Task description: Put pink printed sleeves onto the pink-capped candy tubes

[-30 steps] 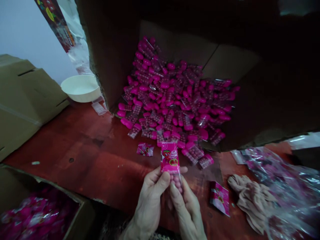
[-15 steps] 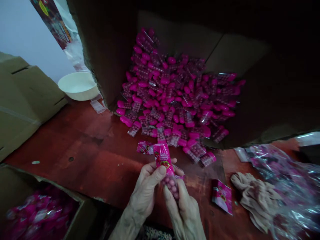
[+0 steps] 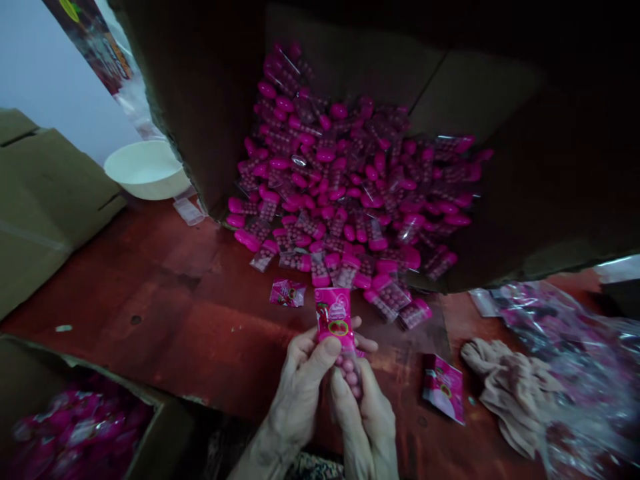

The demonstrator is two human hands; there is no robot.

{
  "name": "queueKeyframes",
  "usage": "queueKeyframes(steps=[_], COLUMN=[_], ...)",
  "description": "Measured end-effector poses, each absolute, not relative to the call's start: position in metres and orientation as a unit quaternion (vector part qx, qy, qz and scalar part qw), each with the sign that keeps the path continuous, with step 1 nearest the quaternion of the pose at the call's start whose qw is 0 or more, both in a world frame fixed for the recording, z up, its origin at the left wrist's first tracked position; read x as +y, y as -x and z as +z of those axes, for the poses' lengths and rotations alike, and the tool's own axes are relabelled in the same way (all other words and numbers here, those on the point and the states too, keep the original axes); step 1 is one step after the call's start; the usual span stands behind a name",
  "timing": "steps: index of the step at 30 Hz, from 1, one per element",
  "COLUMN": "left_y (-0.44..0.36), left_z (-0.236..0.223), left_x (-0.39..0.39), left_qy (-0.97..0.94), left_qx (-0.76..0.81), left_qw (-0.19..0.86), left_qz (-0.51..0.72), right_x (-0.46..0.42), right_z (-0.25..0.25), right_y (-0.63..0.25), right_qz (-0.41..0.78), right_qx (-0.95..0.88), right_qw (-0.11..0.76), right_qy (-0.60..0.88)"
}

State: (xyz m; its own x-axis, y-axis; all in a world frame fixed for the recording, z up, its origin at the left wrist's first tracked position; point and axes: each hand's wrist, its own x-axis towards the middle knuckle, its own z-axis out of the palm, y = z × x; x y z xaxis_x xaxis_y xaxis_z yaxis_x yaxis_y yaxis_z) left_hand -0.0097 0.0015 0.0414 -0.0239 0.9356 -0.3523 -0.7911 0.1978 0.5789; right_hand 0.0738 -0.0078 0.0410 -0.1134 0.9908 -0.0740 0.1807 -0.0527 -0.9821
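Observation:
My left hand (image 3: 297, 393) pinches a printed pink wrapper (image 3: 334, 310) with its thumb on the front. The fingers of my right hand (image 3: 367, 420) are closed round a clear candy box (image 3: 350, 380) full of small pink balls. Its upper end meets the wrapper's lower edge; whether it sits inside is hidden. Ahead of my hands lies a heap of pink-capped candy boxes (image 3: 340, 187), spilling out of a large cardboard box (image 3: 190, 133). Another pink wrapper (image 3: 287, 293) lies just left of the held one.
A folded pink wrapper (image 3: 445, 389) lies at right, beside a beige cloth (image 3: 513, 393) and clear plastic bags (image 3: 575, 373). At back left stands a white bowl (image 3: 145, 170). A lower-left carton (image 3: 150, 427) holds wrapped pink packs on the near side of the red table (image 3: 165, 293).
Both hands have shifted slightly to the right in view, keeping hold of the wrapper and the candy box. The wrapper now stands straighter. The whole scene has moved a little with the camera.

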Motion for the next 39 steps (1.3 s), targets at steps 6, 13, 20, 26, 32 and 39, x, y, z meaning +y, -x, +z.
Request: queueKeyframes(steps=[6, 13, 20, 26, 32, 39], left_y=[0.000, 0.027, 0.030, 0.040, 0.049, 0.045], left_z=[0.038, 0.036, 0.041, 0.048, 0.052, 0.048], left_x=[-0.004, -0.003, -0.002, -0.002, 0.002, 0.004], left_qy=[-0.043, -0.149, -0.199, -0.282, -0.329, -0.300], left_qx=[0.418, 0.525, 0.544, 0.598, 0.598, 0.565], left_qw=[0.622, 0.534, 0.514, 0.466, 0.486, 0.530], left_qz=[0.661, 0.646, 0.633, 0.587, 0.545, 0.557], right_x=[-0.004, 0.004, 0.000, -0.001, 0.000, -0.001], right_z=[0.033, 0.023, 0.022, 0.021, 0.035, 0.036], right_y=[-0.081, -0.090, -0.082, -0.078, -0.075, -0.073], right_qz=[0.539, 0.677, 0.665, 0.598, 0.559, 0.565], right_qx=[-0.446, -0.293, -0.315, -0.405, -0.460, -0.478], right_qw=[0.418, 0.423, 0.423, 0.424, 0.395, 0.388], right_qy=[0.580, 0.526, 0.529, 0.546, 0.566, 0.549])
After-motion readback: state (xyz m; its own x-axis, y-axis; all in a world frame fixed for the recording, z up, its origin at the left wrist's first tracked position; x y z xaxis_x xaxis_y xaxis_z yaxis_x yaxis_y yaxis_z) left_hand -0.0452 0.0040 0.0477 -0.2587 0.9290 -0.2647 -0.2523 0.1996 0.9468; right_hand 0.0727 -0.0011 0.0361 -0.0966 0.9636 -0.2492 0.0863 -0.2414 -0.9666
